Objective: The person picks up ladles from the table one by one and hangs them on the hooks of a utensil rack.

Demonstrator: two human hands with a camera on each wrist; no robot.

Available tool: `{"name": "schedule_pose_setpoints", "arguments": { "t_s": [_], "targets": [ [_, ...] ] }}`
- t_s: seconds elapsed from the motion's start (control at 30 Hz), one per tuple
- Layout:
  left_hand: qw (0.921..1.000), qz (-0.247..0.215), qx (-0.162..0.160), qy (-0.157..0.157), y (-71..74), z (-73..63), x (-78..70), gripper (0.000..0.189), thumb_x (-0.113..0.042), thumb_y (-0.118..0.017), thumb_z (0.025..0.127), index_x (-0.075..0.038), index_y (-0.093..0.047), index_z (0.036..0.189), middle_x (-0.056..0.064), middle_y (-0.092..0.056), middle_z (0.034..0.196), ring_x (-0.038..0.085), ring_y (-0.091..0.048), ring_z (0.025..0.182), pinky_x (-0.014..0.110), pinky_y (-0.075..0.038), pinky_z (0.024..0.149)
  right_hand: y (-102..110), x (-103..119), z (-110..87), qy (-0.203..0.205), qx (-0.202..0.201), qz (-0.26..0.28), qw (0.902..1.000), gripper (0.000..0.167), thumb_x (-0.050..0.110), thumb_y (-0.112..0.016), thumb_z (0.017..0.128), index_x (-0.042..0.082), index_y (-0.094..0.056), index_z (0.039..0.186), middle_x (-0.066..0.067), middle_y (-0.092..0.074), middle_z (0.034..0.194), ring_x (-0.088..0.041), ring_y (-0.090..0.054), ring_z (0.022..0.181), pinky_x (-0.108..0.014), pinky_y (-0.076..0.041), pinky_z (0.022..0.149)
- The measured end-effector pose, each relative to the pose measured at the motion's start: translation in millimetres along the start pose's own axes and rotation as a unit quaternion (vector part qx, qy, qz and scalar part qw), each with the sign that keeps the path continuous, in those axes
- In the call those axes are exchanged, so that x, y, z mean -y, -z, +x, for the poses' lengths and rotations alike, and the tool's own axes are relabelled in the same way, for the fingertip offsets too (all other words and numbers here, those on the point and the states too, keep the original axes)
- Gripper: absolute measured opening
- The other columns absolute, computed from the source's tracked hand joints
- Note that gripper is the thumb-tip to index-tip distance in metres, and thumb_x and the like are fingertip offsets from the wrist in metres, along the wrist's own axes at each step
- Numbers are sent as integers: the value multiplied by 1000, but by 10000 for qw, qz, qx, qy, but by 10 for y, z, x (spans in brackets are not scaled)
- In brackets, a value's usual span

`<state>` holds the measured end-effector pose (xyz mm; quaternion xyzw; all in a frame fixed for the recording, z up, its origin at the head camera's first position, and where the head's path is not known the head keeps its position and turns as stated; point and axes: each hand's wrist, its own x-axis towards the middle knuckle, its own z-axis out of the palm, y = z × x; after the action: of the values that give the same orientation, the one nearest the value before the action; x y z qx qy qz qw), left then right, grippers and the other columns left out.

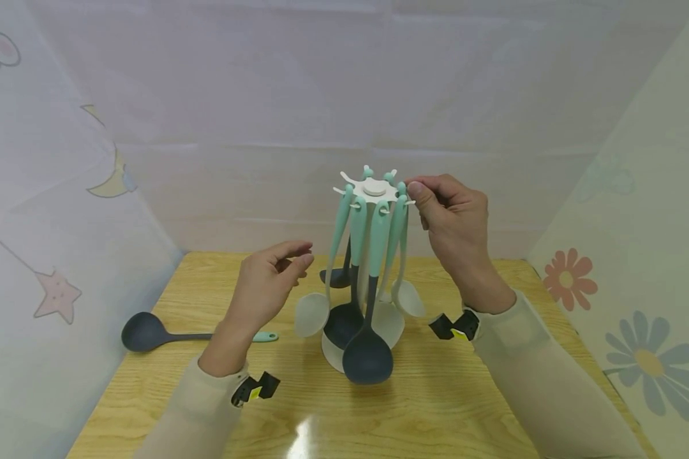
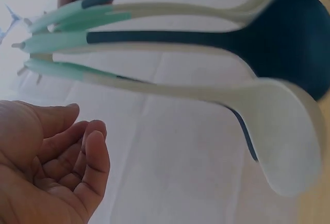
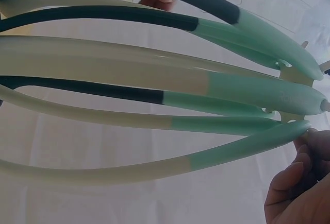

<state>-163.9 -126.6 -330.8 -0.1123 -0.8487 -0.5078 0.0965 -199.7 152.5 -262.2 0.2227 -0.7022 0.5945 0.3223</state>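
A white utensil rack [image 1: 374, 186] stands on the table, its hooks hung with several kitchen utensils that have mint-green handles. Facing front is a dark ladle [image 1: 368, 357]; a white spoon-shaped utensil [image 1: 312, 314] hangs to its left and another white spoon [image 1: 409, 298] to its right. My right hand [image 1: 456, 220] pinches the rack's right side, thumb and forefinger at a hook and handle end; the fingertips hide the exact contact. My left hand [image 1: 264, 284], fingers loosely curled, hovers left of the rack with nothing in it. The left wrist view shows that hand [image 2: 56, 162] apart from the utensils.
Another dark ladle [image 1: 143, 331] with a green handle end lies on the wooden table [image 1: 436, 395] at the left, partly behind my left wrist. Printed cloth walls [image 1: 626, 268] enclose the table at the back and both sides.
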Motion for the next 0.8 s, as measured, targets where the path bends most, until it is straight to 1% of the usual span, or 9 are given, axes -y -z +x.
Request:
{"name": "schedule_pose_setpoints", "arguments": {
  "t_s": [0.07, 0.13, 0.27, 0.33, 0.43, 0.53, 0.63, 0.73, 0.8],
  "targets": [
    [9996, 264, 9, 125, 51, -22, 112, 32, -28, -68, 106, -19, -72, 136, 2, -75, 123, 17, -73, 92, 31, -62, 76, 3, 0, 0, 5, 3, -3, 10000, 15, 1, -70, 100, -12, -77, 104, 10, -57, 72, -9, -44, 54, -21, -37, 50],
    [9977, 627, 6, 250, 109, -51, 232, 33, -28, -68, 106, -18, -72, 137, 3, -74, 122, 20, -72, 96, 33, -60, 76, 5, 1, 0, 8, 16, -5, 10000, 15, 1, -70, 100, -12, -77, 104, 10, -58, 73, -9, -44, 54, -21, -37, 50],
    [9901, 1332, 16, 436, 228, -102, 454, 33, -24, -68, 105, -15, -72, 136, 6, -73, 118, 24, -67, 101, 36, -55, 78, 7, 0, 2, 15, 31, 1, 10000, 15, 1, -70, 100, -12, -77, 104, 10, -58, 73, -9, -44, 54, -21, -38, 50],
    [9868, 1550, 29, 466, 271, -118, 535, 31, -21, -69, 105, -12, -72, 135, 8, -72, 113, 26, -65, 99, 36, -53, 75, 9, -3, 3, 18, 29, -1, 10000, 15, 1, -70, 100, -12, -77, 104, 10, -58, 73, -9, -44, 54, -21, -38, 50],
    [9810, 1880, 153, 464, 320, -136, 648, 30, -18, -68, 105, -9, -73, 133, 8, -71, 106, 23, -63, 87, 34, -49, 69, 6, -7, 8, 29, 10, 40, 10000, 15, 1, -70, 100, -12, -77, 103, 10, -58, 73, -10, -44, 54, -21, -38, 50],
    [9737, 2180, 434, 499, 369, -156, 797, 29, -14, -67, 105, -5, -73, 131, 9, -71, 101, 19, -59, 74, 32, -46, 62, 0, -6, 11, 29, 19, 72, 10000, 15, 1, -71, 100, -12, -77, 103, 10, -58, 72, -10, -44, 54, -21, -38, 50],
    [9618, 2542, 824, 592, 417, -173, 991, 27, -12, -67, 103, -3, -73, 128, 10, -73, 101, 17, -61, 71, 34, -49, 61, -1, -4, 9, 33, 31, 73, 10000, 15, 1, -70, 100, -12, -77, 103, 10, -58, 72, -10, -44, 54, -21, -38, 50],
    [9477, 2852, 1235, 725, 456, -196, 1166, 25, -10, -70, 101, -2, -75, 125, 13, -74, 104, 23, -68, 80, 39, -56, 68, 0, 1, 7, 21, 39, 71, 10000, 15, 1, -70, 100, -12, -77, 103, 10, -58, 72, -10, -44, 54, -21, -37, 50],
    [9388, 2978, 1508, 847, 479, -215, 1260, 26, -8, -72, 99, -1, -75, 124, 16, -74, 109, 30, -70, 91, 45, -59, 75, 1, 5, 6, 10, 43, 71, 10000, 15, 1, -70, 100, -12, -77, 104, 10, -58, 72, -10, -44, 54, -21, -37, 50]
  ]
}}
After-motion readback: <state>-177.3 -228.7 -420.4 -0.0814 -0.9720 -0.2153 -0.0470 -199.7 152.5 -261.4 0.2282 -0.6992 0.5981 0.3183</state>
